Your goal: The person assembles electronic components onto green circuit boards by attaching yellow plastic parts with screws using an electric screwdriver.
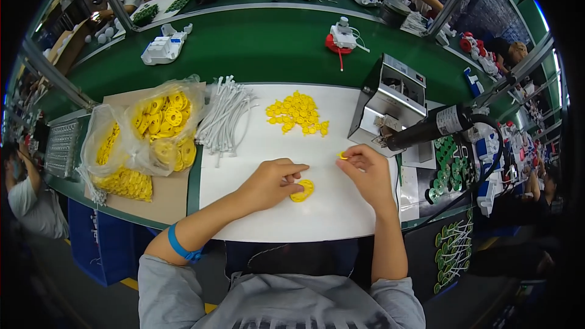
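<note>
On the white work sheet (274, 225) in front of me lies a round yellow plastic disc (304, 192). My left hand (271, 184) grips its left edge, thumb on the rim and index finger stretched out above it. My right hand (370, 176) is to the right of the disc, its thumb and fingertips pinching a small yellow plastic piece (342, 155). A loose pile of similar small yellow pieces (295, 113) sits farther back on the sheet. To its left lies a bundle of white cable ties or wires (225, 116); their exact kind is unclear.
Plastic bags (137, 140) of yellow parts stand on cardboard at left. A metal bench machine (390, 97) and a black cylindrical tool (426, 129) are at right, beside green circuit boards (451, 167). White housings (164, 45) rest on the green conveyor (244, 42). Other people work around.
</note>
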The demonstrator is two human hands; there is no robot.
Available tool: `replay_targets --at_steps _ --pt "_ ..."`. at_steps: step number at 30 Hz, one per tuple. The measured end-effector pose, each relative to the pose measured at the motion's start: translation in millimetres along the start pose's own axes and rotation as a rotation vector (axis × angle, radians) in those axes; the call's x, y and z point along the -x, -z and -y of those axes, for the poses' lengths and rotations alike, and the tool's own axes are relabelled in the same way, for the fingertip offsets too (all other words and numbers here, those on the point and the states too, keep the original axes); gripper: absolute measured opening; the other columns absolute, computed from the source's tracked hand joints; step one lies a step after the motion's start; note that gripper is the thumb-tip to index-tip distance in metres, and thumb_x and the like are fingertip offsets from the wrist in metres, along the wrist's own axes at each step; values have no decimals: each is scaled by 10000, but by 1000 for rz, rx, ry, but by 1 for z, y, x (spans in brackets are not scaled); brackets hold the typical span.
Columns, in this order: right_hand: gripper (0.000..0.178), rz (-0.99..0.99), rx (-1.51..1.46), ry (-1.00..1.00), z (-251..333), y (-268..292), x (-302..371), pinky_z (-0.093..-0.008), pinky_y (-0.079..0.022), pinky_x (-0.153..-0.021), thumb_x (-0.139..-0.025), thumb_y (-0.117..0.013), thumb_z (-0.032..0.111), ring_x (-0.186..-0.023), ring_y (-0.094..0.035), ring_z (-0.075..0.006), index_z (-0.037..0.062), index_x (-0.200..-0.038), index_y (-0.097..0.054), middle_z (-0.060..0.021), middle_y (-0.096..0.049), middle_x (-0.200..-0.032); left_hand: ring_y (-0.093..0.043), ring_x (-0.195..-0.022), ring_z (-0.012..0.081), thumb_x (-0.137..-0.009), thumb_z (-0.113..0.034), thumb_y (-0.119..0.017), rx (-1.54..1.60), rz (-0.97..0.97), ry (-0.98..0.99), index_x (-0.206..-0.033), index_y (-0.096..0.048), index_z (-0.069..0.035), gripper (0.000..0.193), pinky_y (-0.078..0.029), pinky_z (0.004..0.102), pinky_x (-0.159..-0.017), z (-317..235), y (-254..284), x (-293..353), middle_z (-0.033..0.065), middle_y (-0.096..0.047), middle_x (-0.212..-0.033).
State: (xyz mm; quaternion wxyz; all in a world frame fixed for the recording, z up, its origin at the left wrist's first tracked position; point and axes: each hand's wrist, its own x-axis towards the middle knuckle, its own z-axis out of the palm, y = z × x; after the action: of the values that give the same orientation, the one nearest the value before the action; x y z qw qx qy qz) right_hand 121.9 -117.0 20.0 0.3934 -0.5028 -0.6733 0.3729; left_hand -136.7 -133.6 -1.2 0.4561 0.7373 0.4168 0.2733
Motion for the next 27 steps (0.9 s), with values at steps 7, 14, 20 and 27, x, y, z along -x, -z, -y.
replay_targets --at_steps 7,14,20,27 --pt "186 -190 -450 -245 -22 19 37 -207 -517 -701 -909 -704 -15 -795 -636 -79 -31 -1083 -641 -37 -670 -884 -648 -1031 251 -823 -48 -782 -147 160 -164 -1406 -559 -56 624 -544 335 -889 -17 -35 -30 151 -552 -1245" --pt "170 -202 -389 -391 -52 16 37 -219 -526 -654 -943 -680 28 -791 -713 -121 -38 -1095 -641 -98 -738 -922 -583 -1073 316 -810 -174 -798 -198 102 -45 -1437 -496 -15 713 -496 376 -918 -28 -53 -57 183 -543 -1217" --pt "170 -295 -493 -353 -44 14 33 -209 -497 -632 -938 -698 62 -748 -707 -131 -33 -1071 -648 -111 -739 -917 -565 -1115 328 -791 -179 -819 -248 43 -377 -1513 -397 -33 848 -469 397 -969 -10 -56 -68 156 -615 -1153" --pt "74 -94 79 -72 -59 19 31 -280 -511 -681 -854 -762 67 -870 -642 -161 19 -900 -729 -57 -712 -1006 -568 -1120 323 -810 -108 -800 -120 64 -176 -1572 -272 -65 927 -482 402 -972 8 -73 -74 145 -635 -1158"
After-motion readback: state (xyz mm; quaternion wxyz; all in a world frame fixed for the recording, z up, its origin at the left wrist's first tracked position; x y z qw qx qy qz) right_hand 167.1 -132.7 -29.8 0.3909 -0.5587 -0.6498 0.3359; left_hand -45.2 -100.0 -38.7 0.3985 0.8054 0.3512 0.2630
